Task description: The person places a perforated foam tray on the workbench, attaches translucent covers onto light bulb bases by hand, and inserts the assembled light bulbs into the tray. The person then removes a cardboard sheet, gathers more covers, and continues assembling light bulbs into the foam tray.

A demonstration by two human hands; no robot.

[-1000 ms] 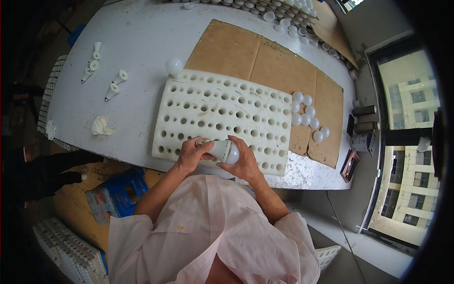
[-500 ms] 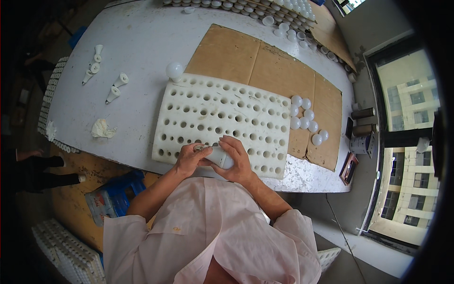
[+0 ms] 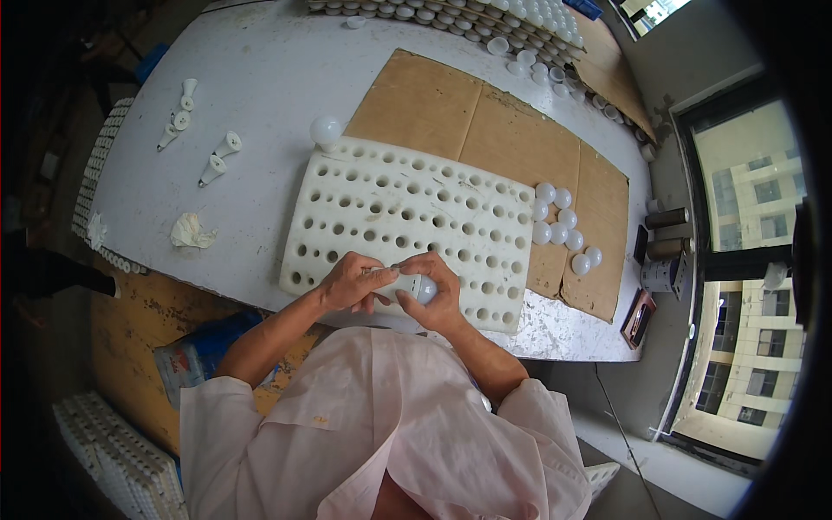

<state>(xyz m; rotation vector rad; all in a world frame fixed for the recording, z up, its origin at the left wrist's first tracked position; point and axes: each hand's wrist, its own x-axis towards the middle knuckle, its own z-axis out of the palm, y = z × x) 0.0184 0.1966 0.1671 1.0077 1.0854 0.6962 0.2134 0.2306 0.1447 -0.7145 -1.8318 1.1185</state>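
Both hands meet above the near edge of a white foam tray (image 3: 425,195) with rows of round holes. Between them lies a white light bulb (image 3: 426,290), held sideways with its dome to the right. My right hand (image 3: 443,302) wraps its fingers and thumb around the dome and body. My left hand (image 3: 351,284) closes on the other end, covering the bulb's base. The tray holes in view hold no bulbs. Touching the tray's far left corner, one round white bulb cover (image 3: 326,130) rests on the table.
Several white bulb bodies (image 3: 212,170) lie on the left of the table (image 3: 260,78), near crumpled paper (image 3: 191,231). Brown cardboard (image 3: 520,130) sits behind the tray, with several round covers (image 3: 560,234) on its right. Stacked covers (image 3: 468,19) line the back. A window (image 3: 745,191) is at right.
The bulb and both hands have shifted slightly. My left hand has slid over the bulb's metal base, which showed before and is now covered. The whole view has moved a little.
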